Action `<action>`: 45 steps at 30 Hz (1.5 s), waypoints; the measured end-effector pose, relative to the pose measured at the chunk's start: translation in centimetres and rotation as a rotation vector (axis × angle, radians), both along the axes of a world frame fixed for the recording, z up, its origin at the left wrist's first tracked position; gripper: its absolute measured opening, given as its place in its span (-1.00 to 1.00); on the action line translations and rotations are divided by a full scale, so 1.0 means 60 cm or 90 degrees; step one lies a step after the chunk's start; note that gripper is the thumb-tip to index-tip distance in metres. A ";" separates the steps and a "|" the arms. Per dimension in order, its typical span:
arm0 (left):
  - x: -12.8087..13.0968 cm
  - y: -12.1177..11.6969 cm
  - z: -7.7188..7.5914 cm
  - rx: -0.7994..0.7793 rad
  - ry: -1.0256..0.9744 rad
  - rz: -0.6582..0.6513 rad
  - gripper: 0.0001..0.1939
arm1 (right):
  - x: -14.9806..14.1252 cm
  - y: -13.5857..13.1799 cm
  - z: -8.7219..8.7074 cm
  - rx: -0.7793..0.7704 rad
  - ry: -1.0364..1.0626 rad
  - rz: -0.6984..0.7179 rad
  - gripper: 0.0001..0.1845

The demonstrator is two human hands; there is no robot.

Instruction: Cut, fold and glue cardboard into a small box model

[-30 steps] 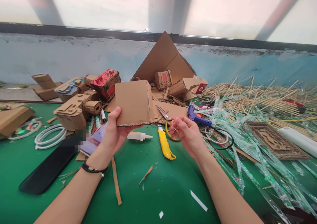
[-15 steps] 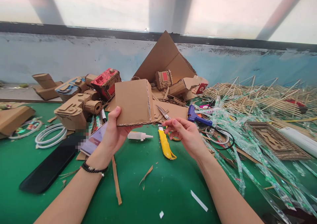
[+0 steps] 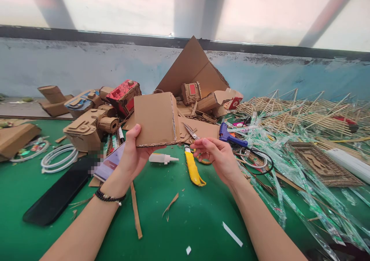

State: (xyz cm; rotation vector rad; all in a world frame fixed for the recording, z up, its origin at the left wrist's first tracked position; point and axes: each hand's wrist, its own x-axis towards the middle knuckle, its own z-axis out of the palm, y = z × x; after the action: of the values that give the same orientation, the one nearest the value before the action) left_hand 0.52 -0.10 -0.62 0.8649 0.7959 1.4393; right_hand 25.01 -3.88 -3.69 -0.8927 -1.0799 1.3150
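My left hand (image 3: 135, 151) grips a small brown cardboard box (image 3: 156, 118) at its lower left, thumb on the front face, the other fingers behind or beneath it. Whitish, torn-looking corrugated edges run down the box's right side. To the right, apart from the box, my right hand (image 3: 215, 155) is closed in a loose pinch; whatever its fingertips may hold is too small to make out. Behind that hand lie scissors (image 3: 190, 131) with yellow handles, partly covered by the fingers. A yellow utility knife (image 3: 193, 166) and a white glue bottle (image 3: 162, 158) rest on the green table (image 3: 162, 238) below.
A blue hot glue gun (image 3: 231, 136) with a black cord lies right of centre. Plastic wrapping (image 3: 277, 168) and wooden sticks (image 3: 289, 114) crowd the right side. Cardboard models (image 3: 86, 128), a coiled white tube (image 3: 59, 157) and a phone (image 3: 110, 163) are at left.
My right hand's fingers have shifted very slightly. The left hand and the cardboard box stay practically where they were.
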 end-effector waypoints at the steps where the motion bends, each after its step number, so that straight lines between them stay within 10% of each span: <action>1: 0.000 0.000 0.000 0.000 -0.005 0.000 -0.38 | 0.000 0.001 -0.001 -0.003 0.004 -0.009 -0.67; 45: 0.001 -0.003 0.004 -0.012 0.017 0.000 -0.41 | 0.002 0.005 -0.007 -0.015 -0.001 -0.004 -0.59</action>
State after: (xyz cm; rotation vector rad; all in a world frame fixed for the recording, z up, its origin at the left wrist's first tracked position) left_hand 0.60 -0.26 -0.41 0.8711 0.8285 1.4212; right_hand 25.14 -3.60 -4.08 -0.9136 -1.0633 1.3243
